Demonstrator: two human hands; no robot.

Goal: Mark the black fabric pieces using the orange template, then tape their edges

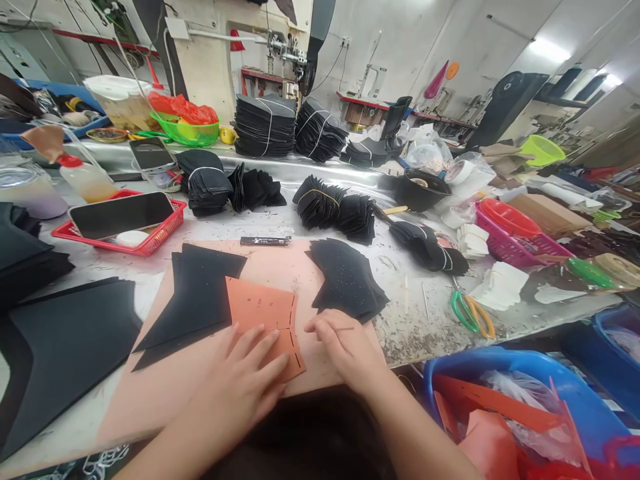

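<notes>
My left hand (pixel 250 370) lies flat with fingers spread, pressing down an orange template (pixel 263 303) with slots along its right edge and small marks on its face. Under the hand and template is a pale pink board (pixel 165 400). My right hand (pixel 345 350) is closed in a pinch on a thin pen (pixel 344 328), just right of the template; its tip is hidden by the fingers. Black cut pieces (pixel 200 300) lie partly beneath the template's left side. A fanned stack of black pieces (pixel 345 280) rests beyond my right hand.
A black marker-like tube (pixel 265 241) lies at the board's far edge. Scissors (pixel 473 313) sit to the right, near a blue tub (pixel 435 373) below the table edge. A red basket (pixel 170 223) holds a phone (pixel 123 217). Tied black bundles (pixel 320 203) stand behind.
</notes>
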